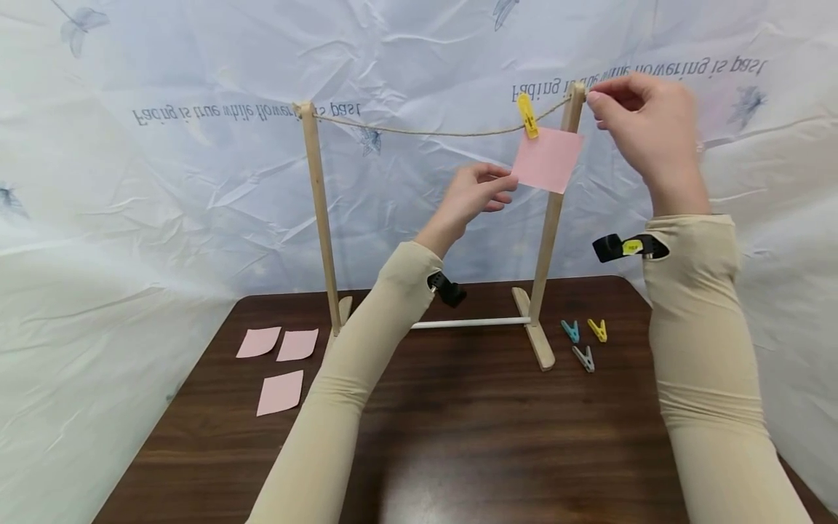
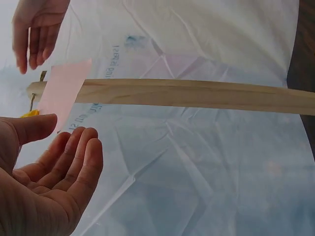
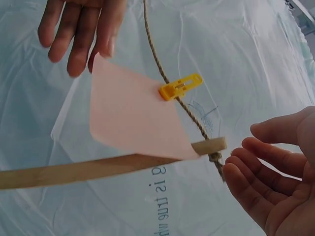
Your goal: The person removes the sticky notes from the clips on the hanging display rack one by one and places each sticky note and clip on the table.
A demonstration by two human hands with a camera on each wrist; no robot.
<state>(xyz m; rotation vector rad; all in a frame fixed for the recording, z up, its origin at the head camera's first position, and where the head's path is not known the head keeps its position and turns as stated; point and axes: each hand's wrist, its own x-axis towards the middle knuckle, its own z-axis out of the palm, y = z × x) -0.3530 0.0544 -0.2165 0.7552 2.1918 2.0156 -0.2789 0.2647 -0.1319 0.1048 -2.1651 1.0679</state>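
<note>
A pink sticky note [image 1: 547, 160] hangs from a twine line [image 1: 425, 133], held near its upper left corner by a yellow clothespin [image 1: 527, 116]. My left hand [image 1: 473, 193] pinches the note's lower left corner between thumb and index finger; its other fingers are loosely bent. In the right wrist view, that corner of the note [image 3: 133, 108] reaches the left fingertips. My right hand [image 1: 648, 124] is raised beside the top of the right wooden post [image 1: 556, 211], near the knotted twine end. Its fingers [image 3: 261, 182] are loosely curved with nothing between them.
Three pink sticky notes [image 1: 280, 393] lie on the dark wooden table [image 1: 511, 451] at left. To the right are a blue clothespin [image 1: 571, 332], a yellow one [image 1: 598, 331] and a grey one [image 1: 585, 358]. A white rod [image 1: 471, 322] joins the stand's feet. A printed sheet [image 1: 249, 196] hangs behind.
</note>
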